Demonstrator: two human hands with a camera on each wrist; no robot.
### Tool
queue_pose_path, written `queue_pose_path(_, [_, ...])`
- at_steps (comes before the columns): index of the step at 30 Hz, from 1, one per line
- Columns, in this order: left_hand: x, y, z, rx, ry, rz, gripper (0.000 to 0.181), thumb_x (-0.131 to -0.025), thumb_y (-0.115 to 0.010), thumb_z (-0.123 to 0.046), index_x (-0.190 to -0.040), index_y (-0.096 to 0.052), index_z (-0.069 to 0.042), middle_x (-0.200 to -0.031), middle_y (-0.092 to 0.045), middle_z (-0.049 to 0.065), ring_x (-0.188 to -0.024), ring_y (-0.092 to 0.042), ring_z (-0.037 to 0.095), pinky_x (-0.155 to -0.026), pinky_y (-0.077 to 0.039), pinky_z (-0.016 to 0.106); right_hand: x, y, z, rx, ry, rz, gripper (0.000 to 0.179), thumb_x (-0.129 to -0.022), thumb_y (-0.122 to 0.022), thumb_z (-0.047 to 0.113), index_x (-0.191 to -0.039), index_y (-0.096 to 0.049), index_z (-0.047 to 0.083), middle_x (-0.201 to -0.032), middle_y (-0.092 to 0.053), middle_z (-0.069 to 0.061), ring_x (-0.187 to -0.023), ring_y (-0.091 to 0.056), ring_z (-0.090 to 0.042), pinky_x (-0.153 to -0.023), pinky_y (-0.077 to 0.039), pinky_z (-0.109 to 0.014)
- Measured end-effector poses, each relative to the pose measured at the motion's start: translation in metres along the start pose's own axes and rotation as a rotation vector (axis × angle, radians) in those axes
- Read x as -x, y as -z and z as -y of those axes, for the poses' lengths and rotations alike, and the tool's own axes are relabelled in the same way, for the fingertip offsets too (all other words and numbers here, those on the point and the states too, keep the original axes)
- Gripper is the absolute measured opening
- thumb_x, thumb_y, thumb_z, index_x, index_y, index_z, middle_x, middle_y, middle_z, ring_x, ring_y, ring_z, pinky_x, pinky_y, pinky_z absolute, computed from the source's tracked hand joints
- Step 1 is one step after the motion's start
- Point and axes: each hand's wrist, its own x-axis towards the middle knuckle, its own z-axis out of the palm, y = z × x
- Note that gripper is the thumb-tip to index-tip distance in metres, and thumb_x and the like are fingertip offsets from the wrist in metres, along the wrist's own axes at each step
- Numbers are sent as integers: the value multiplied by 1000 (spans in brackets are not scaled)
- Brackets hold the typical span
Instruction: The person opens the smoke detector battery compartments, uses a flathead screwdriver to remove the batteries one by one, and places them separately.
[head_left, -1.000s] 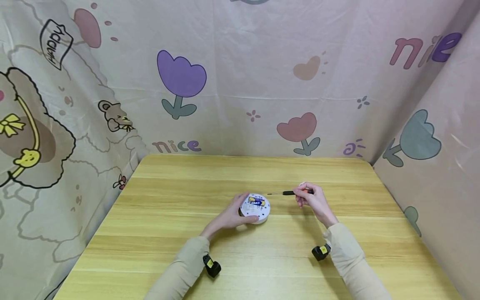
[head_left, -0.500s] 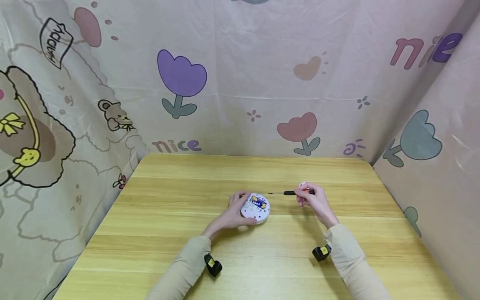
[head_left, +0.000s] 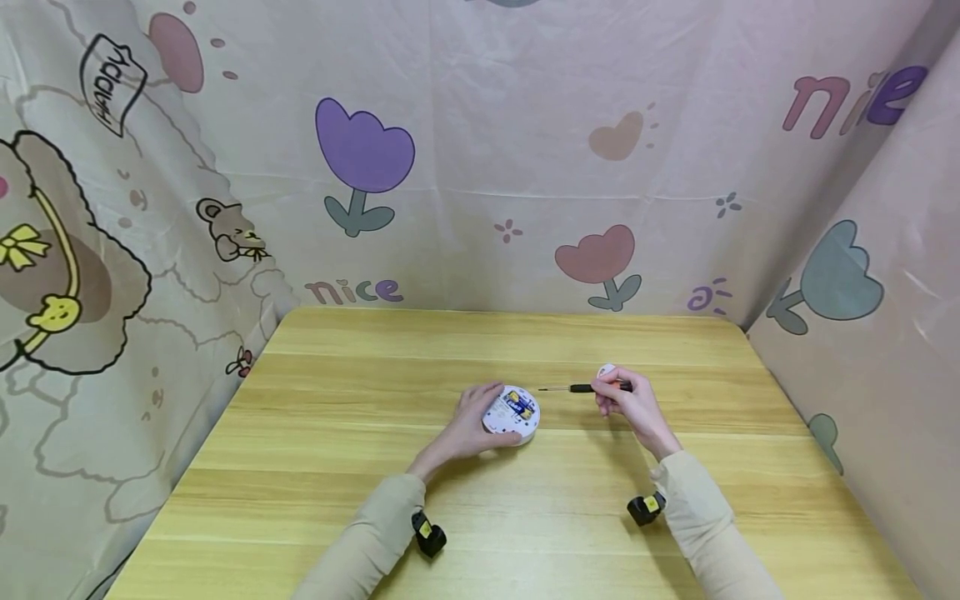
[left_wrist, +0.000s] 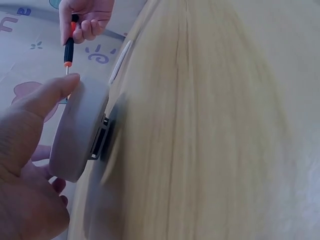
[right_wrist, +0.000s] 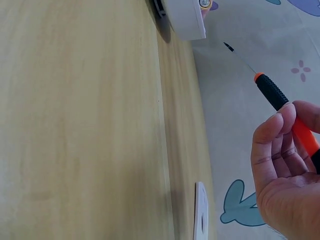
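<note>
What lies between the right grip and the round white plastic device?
In the head view, a slim black-orange screwdriver, held in the right grip; its tip stops short of the device.

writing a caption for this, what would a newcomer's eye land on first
Probably the big purple tulip printed on the backdrop, left of centre in the head view. Next, the round white device the left hand grips over the wooden table; to its right, the right hand holds a black-and-orange screwdriver.
</note>
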Motion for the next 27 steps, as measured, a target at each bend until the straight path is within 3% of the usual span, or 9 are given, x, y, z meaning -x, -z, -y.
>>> queue_pose_path(5, [1, -1, -1, 5, -38, -4, 93, -76, -83, -28, -153, -38, -2, -161, -29, 21, -147, -20, 43, -118, -25, 70, 1, 0, 0, -3, -7, 0, 9, -96, -63, 2, -88, -62, 5, -68, -64, 2, -56, -58, -9, -53, -53, -22])
queue_pose_path(11, [2, 1, -2, 11, -49, 23, 90, -73, -77, -19, -153, -39, -2, -161, -24, 22, -149, -15, 43, -121, -20, 69, 3, 0, 2, -5, -14, -3, 9, -95, -64, 2, -87, -63, 6, -69, -64, 2, -57, -58, -9, -53, -54, -22])
queue_pose_path(20, [1, -3, -2, 15, 4, -18, 93, -77, -84, -36, -153, -39, -5, -163, -24, 18, -148, -20, 39, -118, -28, 69, 4, 0, 1, -22, -11, 10, 11, -96, -63, 2, -86, -62, 7, -68, -64, 2, -56, -58, -9, -52, -53, -23])
queue_pose_path(27, [1, 0, 0, 33, 4, -13, 92, -79, -85, -31, -154, -39, -6, -164, -23, 18, -150, -16, 40, -120, -24, 70, 4, 1, 0, -20, -13, 13, 11, -96, -63, 2, -86, -62, 6, -69, -64, 1, -56, -58, -9, -52, -54, -23])
